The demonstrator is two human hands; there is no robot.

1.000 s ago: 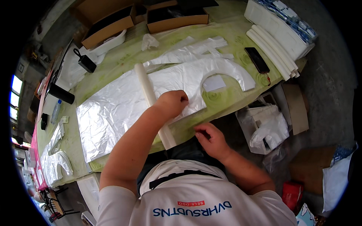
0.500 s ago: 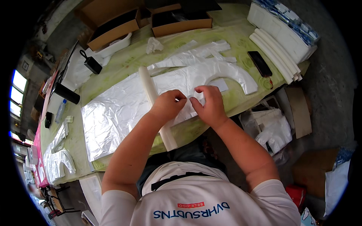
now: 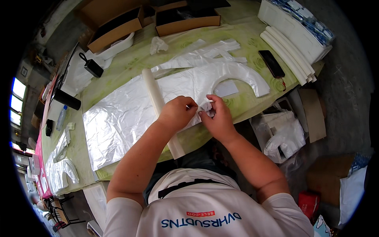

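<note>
A stack of thin white plastic vest bags lies flat across the table, with a curved handle strip reaching to the right. Over it rests a long off-white rod or tube, its near end sticking out past the table edge. Just right of that rod, my left hand is closed in a pinch at the bags' near handle. My right hand faces it, thumb and fingers closed on a crumpled bit of the plastic bag. What sits between the left fingertips is hidden. Beyond my right hand lies a white card.
Several off-white rods and a black phone lie at the right, beside a white foam box. Cardboard boxes stand at the back. A power bank and a black cylinder are at the left.
My right fingers have shifted down and left, and crumpled plastic now shows in them. More of the white card is uncovered. My left hand has barely moved and stays pinched.
</note>
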